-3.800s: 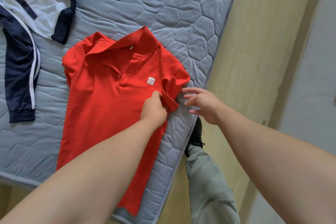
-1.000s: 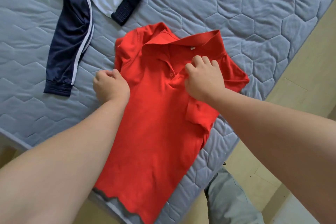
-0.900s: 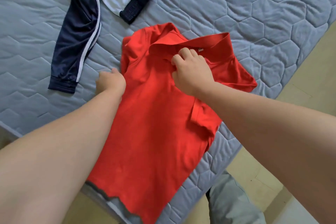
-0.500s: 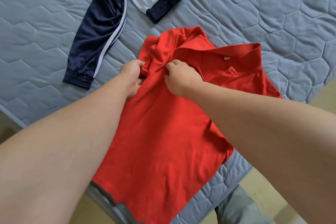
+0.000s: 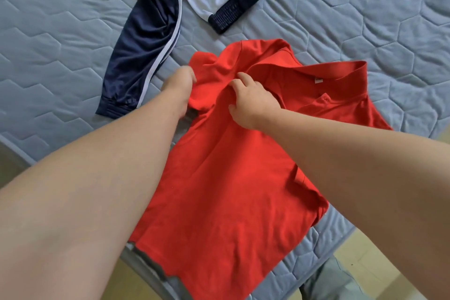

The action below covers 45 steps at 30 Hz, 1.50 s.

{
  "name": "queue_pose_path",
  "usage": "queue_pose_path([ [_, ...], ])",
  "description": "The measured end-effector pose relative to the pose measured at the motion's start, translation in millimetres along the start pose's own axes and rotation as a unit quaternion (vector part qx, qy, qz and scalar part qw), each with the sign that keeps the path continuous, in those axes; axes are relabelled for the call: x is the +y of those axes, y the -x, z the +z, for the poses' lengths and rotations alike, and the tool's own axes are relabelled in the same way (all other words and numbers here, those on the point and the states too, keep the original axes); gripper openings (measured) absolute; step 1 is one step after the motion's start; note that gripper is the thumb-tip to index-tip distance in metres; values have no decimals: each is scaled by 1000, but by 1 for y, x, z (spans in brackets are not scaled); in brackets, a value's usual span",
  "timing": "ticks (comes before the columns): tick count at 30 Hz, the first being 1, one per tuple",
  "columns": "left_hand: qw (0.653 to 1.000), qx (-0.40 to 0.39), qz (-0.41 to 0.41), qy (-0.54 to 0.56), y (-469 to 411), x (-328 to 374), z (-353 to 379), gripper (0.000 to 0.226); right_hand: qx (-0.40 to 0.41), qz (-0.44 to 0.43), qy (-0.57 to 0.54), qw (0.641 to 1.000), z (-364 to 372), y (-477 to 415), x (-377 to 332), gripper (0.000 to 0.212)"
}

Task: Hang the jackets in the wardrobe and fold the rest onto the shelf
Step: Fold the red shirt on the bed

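A red polo shirt (image 5: 229, 182) lies front-up on the grey quilted mattress (image 5: 60, 39), collar toward the far side and hem hanging over the near edge. My left hand (image 5: 179, 83) grips the shirt's left sleeve and lifts it off the mattress. My right hand (image 5: 250, 101) pinches the bunched cloth at the left shoulder, just beside the collar. A navy and white jacket (image 5: 155, 22) lies spread out beyond the shirt, its dark sleeve with white stripes stretching toward me.
The mattress edge runs diagonally across the lower part of the view, with pale wooden floor (image 5: 379, 246) below it. My grey trouser leg (image 5: 333, 282) shows at the bottom right.
My right hand left the collar front and moved left to the shoulder. My left hand took hold of the left sleeve and raised it, bunching the cloth there. The view shifted left.
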<state>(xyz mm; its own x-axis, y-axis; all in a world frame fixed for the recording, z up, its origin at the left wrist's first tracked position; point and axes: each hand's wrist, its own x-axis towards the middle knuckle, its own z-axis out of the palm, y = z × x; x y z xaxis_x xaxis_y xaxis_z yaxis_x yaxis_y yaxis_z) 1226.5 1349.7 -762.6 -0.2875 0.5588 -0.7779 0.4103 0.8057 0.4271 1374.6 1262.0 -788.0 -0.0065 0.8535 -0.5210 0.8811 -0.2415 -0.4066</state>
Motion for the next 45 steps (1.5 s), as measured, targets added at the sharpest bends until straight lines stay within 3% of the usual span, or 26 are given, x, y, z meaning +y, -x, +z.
queue_pose_path([
  [2, 992, -119, -10, 30, 0, 11, 0, 35, -25, 4, -3, 1000, 0, -3, 1, 69],
  [4, 986, -163, -6, -21, -4, 19, 1, 47, -39, 7, -4, 999, 0, -5, 2, 77],
  [7, 990, -124, 39, -55, -17, 22, 3, 30, -42, 12, -11, 999, 2, -7, 1, 87],
  [11, 992, 47, 118, 15, -27, 24, -4, 33, -53, 25, 0, 998, 2, -10, -2, 88],
  [13, 991, 94, 92, 28, -33, 16, -6, 29, -65, 31, 22, 997, 2, -11, -5, 86],
  [15, 995, 74, 37, 53, -38, 9, -7, 20, -76, 38, 35, 996, 3, -12, -8, 87],
  [18, 996, 42, -7, 79, -34, 8, -10, 23, -90, 50, 48, 994, 4, -16, -10, 89],
  [20, 995, 23, -5, 94, -30, 11, -14, 13, -97, 56, 58, 992, 4, -18, -10, 91],
  [24, 989, -104, 21, 102, -26, 22, -15, 26, -100, 64, 77, 990, 5, -19, -13, 94],
  [28, 997, -24, 32, 69, -34, 27, -15, 30, -96, 66, 90, 989, 6, -17, -15, 95],
  [30, 996, -32, 27, 79, -37, 26, -13, 27, -93, 67, 90, 989, 6, -17, -15, 96],
  [35, 975, 0, 22, 223, -48, 26, -21, 38, -66, 64, 80, 993, 11, -12, -15, 97],
  [39, 985, 5, 57, 161, -51, 17, -19, 29, -47, 61, 81, 994, 15, -10, -14, 99],
  [43, 988, -8, 151, 40, -44, 7, -12, 59, -39, 59, 76, 995, 17, -10, -12, 101],
  [45, 981, -10, 178, -72, -45, 1, -12, 74, -38, 56, 75, 995, 18, -10, -12, 104],
])
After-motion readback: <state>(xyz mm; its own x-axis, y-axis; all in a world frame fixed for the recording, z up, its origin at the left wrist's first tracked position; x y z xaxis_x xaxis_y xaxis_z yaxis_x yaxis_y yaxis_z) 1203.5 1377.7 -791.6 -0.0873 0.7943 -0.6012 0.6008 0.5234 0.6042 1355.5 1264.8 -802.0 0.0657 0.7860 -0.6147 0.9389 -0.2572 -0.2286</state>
